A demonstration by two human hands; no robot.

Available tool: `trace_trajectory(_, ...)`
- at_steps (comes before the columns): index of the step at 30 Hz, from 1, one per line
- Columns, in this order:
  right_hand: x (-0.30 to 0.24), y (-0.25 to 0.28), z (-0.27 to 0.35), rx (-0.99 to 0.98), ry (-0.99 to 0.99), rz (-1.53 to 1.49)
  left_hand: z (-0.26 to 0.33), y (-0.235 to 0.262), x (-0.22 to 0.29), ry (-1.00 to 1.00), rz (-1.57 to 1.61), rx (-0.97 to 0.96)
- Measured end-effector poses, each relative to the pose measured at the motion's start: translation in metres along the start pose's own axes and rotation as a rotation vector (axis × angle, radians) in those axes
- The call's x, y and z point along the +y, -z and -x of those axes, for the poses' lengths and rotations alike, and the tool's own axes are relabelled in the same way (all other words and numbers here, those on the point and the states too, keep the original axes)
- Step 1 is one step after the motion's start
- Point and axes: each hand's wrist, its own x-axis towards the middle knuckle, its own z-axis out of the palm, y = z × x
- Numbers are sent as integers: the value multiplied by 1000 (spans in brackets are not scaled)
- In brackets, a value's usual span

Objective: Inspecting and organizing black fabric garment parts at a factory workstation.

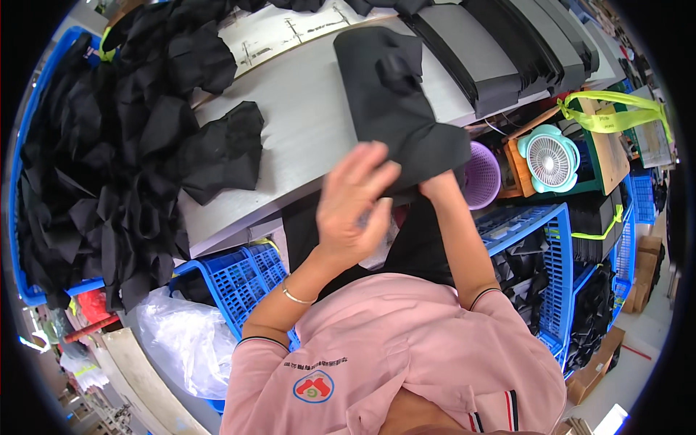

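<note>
A dark black fabric piece (388, 101) lies across the grey tabletop (304, 109), its near end draped past the front edge toward me. A raised, folded bump stands near its far end. My right hand (438, 184) is at the near right corner of the piece and grips its edge; the fingers are hidden beneath the cloth. Just left of that near end, my left hand (355, 206) hovers with fingers apart, slightly blurred, holding nothing.
Crumpled black pieces (109, 159) heap over a blue crate at the left. Neat stacks of black and grey sheets (464, 43) lie at the far right of the table. A purple basket (481, 176), a small teal fan (549, 159) and blue crates (554, 283) stand to my right.
</note>
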Motion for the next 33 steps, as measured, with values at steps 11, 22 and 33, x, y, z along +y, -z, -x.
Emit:
trace_trajectory(11,-92,-11,-13,205,-481,-965,-16,-35,-7,193,-116,283)
trace_trajectory(22,-63,-16,-14,36,-325,-1387,-7,-47,2,234,127,293)
trace_trajectory(33,-70,-31,-12,278,-392,-1263,4,-40,-2,208,243,254)
